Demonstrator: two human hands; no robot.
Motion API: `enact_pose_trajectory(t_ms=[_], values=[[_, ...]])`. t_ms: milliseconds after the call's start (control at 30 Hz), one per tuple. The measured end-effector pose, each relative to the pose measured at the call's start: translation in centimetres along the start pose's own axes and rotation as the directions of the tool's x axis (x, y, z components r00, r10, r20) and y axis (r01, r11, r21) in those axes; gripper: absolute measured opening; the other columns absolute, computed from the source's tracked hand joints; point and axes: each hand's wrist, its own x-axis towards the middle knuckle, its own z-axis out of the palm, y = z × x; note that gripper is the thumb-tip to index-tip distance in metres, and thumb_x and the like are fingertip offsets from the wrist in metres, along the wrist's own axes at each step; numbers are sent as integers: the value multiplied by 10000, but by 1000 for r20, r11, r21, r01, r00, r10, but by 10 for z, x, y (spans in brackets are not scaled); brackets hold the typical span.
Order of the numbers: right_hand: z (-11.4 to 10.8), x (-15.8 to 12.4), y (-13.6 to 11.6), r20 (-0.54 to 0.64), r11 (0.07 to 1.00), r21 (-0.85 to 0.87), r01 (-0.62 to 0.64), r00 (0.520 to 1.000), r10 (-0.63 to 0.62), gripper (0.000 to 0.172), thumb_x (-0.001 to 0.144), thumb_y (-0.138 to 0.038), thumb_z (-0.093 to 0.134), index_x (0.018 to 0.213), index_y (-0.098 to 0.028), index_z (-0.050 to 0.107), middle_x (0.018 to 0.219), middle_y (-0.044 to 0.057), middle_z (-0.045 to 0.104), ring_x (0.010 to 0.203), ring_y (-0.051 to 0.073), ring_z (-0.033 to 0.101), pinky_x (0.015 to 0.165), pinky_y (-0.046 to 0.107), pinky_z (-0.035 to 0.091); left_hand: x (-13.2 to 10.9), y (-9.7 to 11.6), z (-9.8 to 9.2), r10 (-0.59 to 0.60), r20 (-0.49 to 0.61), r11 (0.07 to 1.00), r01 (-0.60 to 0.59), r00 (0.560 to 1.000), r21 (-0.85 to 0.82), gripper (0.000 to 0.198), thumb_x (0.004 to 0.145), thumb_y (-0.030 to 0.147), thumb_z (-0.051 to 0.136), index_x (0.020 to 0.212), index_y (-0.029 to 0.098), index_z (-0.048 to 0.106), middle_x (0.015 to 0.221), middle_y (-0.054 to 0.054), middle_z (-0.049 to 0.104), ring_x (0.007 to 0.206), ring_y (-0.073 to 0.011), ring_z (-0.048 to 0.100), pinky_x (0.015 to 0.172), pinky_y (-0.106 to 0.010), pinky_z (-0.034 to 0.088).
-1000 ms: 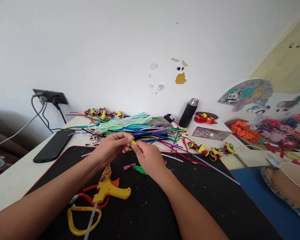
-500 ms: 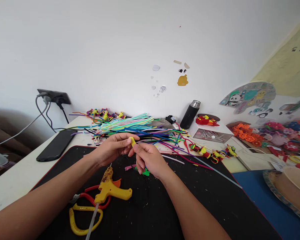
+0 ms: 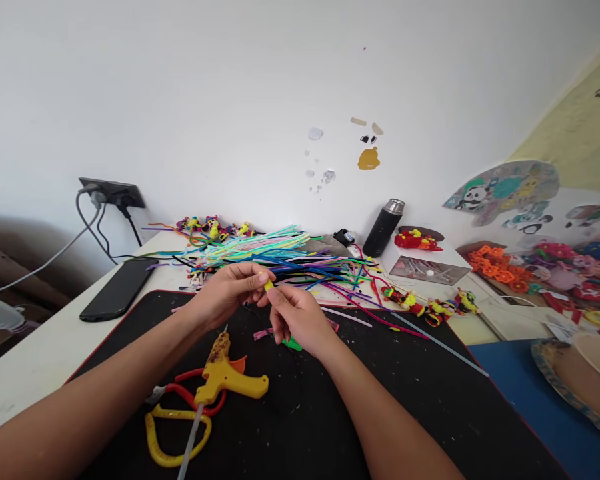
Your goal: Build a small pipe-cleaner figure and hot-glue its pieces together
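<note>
A small yellow pipe-cleaner piece [image 3: 269,285] is pinched between the fingertips of both my hands, a little above a black mat [image 3: 420,393]. My left hand [image 3: 227,292] grips it from the left with thumb and fingers closed. From the right, my right hand [image 3: 297,317] pinches it, the other fingers curled. A green scrap [image 3: 294,344] and a pink scrap [image 3: 261,333] lie on the mat under my right hand. Just behind my hands spreads a heap of coloured pipe cleaners [image 3: 280,257].
A yellow glue gun [image 3: 226,375] lies on yellow and red scissors [image 3: 175,427] at front left. A black phone [image 3: 119,289] rests at left, cables and a wall socket [image 3: 111,193] behind it. A black flask [image 3: 383,227], a box [image 3: 427,264], small figures [image 3: 425,307] and craft flowers [image 3: 495,264] stand right.
Both hands have stayed together on the yellow piece, with small finger shifts. The camera view has drifted slightly.
</note>
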Motion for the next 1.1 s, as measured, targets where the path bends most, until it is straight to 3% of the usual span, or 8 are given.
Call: enact_pose_trajectory(t_ms=[167, 400, 667, 1100], values=[[0, 1, 2, -1, 1000, 10, -5, 1000, 5, 565, 946, -718, 568, 899, -165, 673, 467, -72, 535, 360, 98, 520, 385, 194, 328, 2, -2, 0, -27, 29, 999, 28, 999, -37, 385, 693, 427, 970, 837, 104, 818, 615, -23, 640, 532, -92, 529, 530, -203, 443], [0, 1, 5, 17, 996, 87, 2, 1000, -3, 547, 943, -700, 595, 874, -164, 680, 453, -82, 501, 362, 99, 518, 390, 198, 334, 2, -5, -4, -27, 64, 991, 35, 998, -131, 444, 770, 492, 908, 1012, 130, 825, 649, -20, 643, 532, -109, 560, 521, -213, 456], [1, 3, 7, 21, 995, 100, 4, 1000, -6, 570, 910, -734, 627, 820, -172, 656, 416, -107, 424, 346, 98, 493, 403, 203, 353, 2, -3, -3, 4, 44, 997, 0, 999, -83, 331, 741, 394, 944, 772, 119, 762, 604, -4, 618, 515, -85, 526, 512, -185, 431], [2, 0, 4, 34, 993, 116, -5, 999, 1, 566, 892, -733, 662, 802, -174, 657, 400, -116, 394, 328, 90, 460, 403, 200, 346, -1, -1, 2, 74, 22, 994, -72, 997, -79, 389, 698, 408, 967, 698, 133, 691, 615, -1, 625, 507, -84, 500, 505, -195, 401]])
